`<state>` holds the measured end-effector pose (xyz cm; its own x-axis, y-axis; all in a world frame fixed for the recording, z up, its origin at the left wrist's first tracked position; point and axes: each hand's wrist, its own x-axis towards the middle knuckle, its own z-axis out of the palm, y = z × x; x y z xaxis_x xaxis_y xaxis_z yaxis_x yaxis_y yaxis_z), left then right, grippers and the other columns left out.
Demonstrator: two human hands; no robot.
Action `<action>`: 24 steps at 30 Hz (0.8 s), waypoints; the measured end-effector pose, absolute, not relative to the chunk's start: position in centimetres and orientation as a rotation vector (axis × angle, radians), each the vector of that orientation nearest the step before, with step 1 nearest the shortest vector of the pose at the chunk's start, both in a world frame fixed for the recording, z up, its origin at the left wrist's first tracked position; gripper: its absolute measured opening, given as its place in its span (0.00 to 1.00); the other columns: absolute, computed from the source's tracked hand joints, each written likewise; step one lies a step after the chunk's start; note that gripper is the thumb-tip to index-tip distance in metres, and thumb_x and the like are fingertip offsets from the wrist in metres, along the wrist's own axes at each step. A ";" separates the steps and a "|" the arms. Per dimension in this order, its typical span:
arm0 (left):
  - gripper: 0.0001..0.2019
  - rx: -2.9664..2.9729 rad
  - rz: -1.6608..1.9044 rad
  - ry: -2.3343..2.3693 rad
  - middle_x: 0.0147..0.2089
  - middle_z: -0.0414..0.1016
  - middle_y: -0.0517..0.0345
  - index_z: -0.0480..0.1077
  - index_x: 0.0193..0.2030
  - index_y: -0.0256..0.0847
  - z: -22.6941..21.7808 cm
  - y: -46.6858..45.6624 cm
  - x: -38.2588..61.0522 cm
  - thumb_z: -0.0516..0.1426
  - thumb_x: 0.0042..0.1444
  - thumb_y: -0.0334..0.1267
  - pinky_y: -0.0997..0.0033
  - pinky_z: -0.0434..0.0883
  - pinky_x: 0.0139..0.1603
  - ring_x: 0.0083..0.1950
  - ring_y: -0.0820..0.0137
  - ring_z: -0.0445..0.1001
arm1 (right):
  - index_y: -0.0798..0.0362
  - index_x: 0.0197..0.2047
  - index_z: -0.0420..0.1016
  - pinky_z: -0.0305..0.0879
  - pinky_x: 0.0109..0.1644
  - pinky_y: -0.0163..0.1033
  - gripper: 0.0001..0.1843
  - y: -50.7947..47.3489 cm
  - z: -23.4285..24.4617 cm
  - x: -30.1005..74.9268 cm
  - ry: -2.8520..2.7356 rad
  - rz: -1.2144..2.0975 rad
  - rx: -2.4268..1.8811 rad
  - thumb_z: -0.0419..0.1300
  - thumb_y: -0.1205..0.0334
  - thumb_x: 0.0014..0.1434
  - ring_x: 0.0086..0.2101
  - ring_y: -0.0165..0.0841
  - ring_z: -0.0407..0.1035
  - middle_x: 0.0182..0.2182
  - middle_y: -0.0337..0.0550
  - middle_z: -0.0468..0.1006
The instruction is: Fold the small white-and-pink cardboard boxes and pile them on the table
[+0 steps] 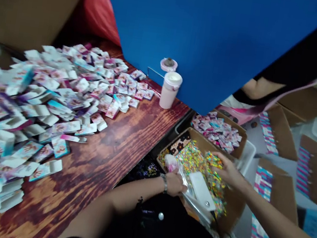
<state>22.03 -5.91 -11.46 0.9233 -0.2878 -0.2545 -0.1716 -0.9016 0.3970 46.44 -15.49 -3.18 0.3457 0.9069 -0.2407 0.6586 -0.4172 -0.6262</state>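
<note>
Just above the lap, my left hand [175, 183] is closed beside crinkled clear plastic [183, 175]. A small blurred white-and-pink item [170, 162] shows at its thumb side, seemingly in its grip; the fingertips are partly hidden. My right hand [227, 169] reaches into a cardboard box [234, 210], its fingers closed around a clump of small yellow, green and orange pieces [214, 160]. Many more such colourful pieces [193, 156] fill the box beneath. Between the hands lies a flat white device [202, 190] with a dark cable at its lower end.
A heap of small printed cartons [61, 92] covers the left of the wood-grain table [105, 158]. A lidded-style pink cup [169, 93] stands near a large blue panel [212, 35]. Another carton-filled box [219, 130] sits behind. A co-worker's arm [258, 90] shows right, above cardboard trays [282, 185].
</note>
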 end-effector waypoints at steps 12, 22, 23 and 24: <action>0.15 2.633 -0.469 -0.282 0.46 0.79 0.56 0.73 0.46 0.50 -14.2 -6.7 23.1 0.56 0.56 0.52 0.38 0.60 0.59 0.51 0.56 0.74 | 0.51 0.53 0.69 0.66 0.50 0.41 0.27 8.2 6.7 32.7 -1.927 0.833 -1.605 0.59 0.67 0.46 0.43 0.38 0.70 0.45 0.43 0.74; 0.09 2.511 -0.358 -0.220 0.41 0.80 0.57 0.73 0.35 0.50 -15.7 -6.8 23.7 0.58 0.47 0.47 0.40 0.64 0.58 0.50 0.53 0.76 | 0.41 0.64 0.62 0.63 0.45 0.39 0.32 16.3 2.3 27.0 -2.502 0.512 -1.772 0.62 0.56 0.56 0.43 0.39 0.68 0.46 0.47 0.66; 0.08 2.502 -0.340 -0.213 0.39 0.80 0.57 0.72 0.33 0.50 -15.9 -6.8 23.8 0.58 0.47 0.47 0.40 0.65 0.57 0.49 0.53 0.76 | 0.40 0.64 0.61 0.64 0.45 0.39 0.33 16.5 2.0 26.9 -2.543 0.497 -1.779 0.62 0.54 0.56 0.44 0.40 0.68 0.48 0.47 0.66; 0.08 2.494 -0.326 -0.209 0.38 0.80 0.58 0.72 0.31 0.51 -16.1 -6.9 23.9 0.58 0.46 0.48 0.41 0.65 0.56 0.48 0.53 0.77 | 0.39 0.65 0.60 0.64 0.46 0.41 0.34 16.8 1.7 26.8 -2.583 0.472 -1.779 0.62 0.53 0.56 0.45 0.42 0.67 0.50 0.48 0.65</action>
<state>23.89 -6.86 -16.13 0.9573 -0.2233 -0.1834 -0.0739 -0.8028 0.5917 26.82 16.76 1.67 -0.3704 0.9088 -0.1921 0.9180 0.3265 -0.2252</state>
